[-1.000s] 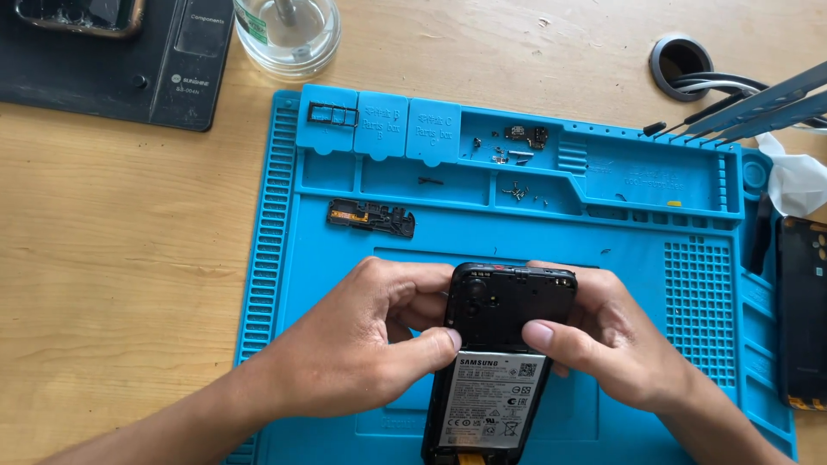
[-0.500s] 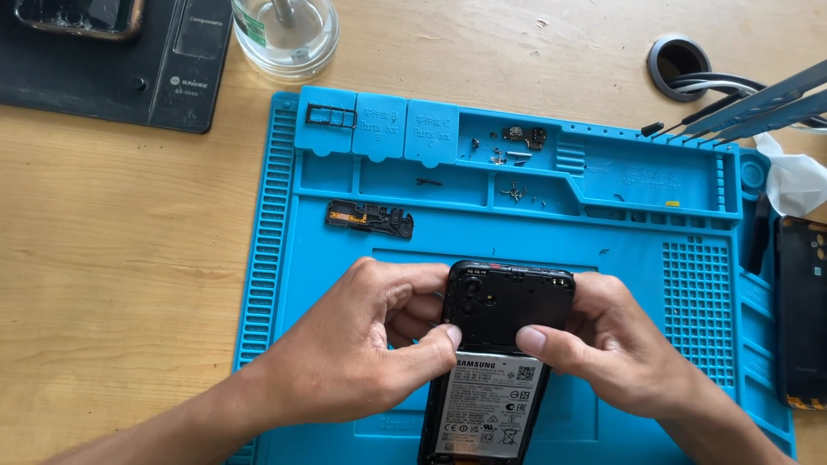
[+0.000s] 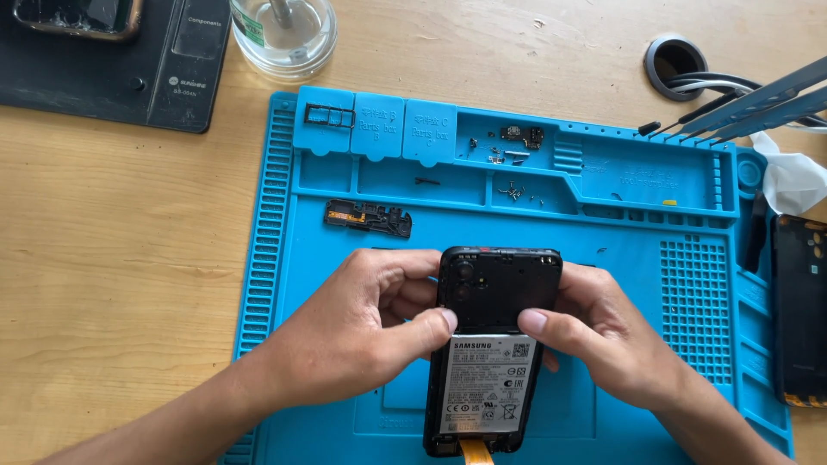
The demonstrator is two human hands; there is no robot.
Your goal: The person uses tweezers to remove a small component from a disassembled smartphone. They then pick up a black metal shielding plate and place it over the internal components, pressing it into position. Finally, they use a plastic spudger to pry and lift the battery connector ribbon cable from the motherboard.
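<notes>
An opened black phone (image 3: pixel 495 293) lies face down on the blue repair mat (image 3: pixel 327 258), its back cover off. A grey-white battery (image 3: pixel 485 383) shows in its lower half and an orange flex strip sticks out at the bottom. My left hand (image 3: pixel 362 323) grips the phone's left side, thumb on the black inner cover just above the battery. My right hand (image 3: pixel 603 331) holds the right side, thumb pressing the same edge.
A small black phone part (image 3: pixel 369 217) lies on the mat's upper left. Tiny screws and a little board (image 3: pixel 517 138) sit in the mat's top trays. A glass jar (image 3: pixel 284 30), a black pad (image 3: pixel 112 60), tweezers (image 3: pixel 758 103) and a black back cover (image 3: pixel 801 310) surround the mat.
Both thumbs have slid slightly along the lower edge of the phone's black inner cover; the phone has stayed in place.
</notes>
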